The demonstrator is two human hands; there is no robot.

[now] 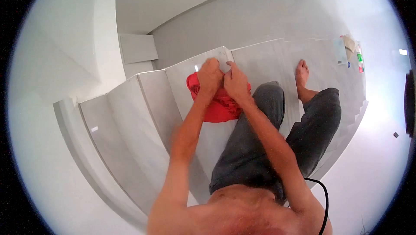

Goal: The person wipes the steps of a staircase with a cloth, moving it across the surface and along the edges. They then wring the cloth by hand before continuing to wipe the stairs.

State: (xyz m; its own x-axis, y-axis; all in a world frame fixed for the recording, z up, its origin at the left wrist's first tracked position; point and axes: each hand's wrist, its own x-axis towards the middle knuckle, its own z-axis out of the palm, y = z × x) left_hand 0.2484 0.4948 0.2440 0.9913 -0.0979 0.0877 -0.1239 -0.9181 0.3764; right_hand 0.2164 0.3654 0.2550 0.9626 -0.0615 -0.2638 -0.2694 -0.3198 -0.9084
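Note:
A crumpled red bundle [219, 107], a cloth or a soft bag, lies bunched on the pale stair tread in front of me. My left hand [210, 78] is closed at the bundle's upper edge, its fingers curled in. Close beside it, my right hand [236, 82] is also closed over the red material, with the thumb or a finger pointing up and forward. The two hands almost meet above the bundle. Their fingertips, and the exact part they grip, are mostly hidden.
Pale stair steps [130, 118] run down the left side. My legs in dark grey trousers [255, 148] rest on the stairs, one bare foot [302, 72] showing. Several small items, including a beige one [349, 47], lie by the right wall. A black cable [325, 196] hangs beside my arm.

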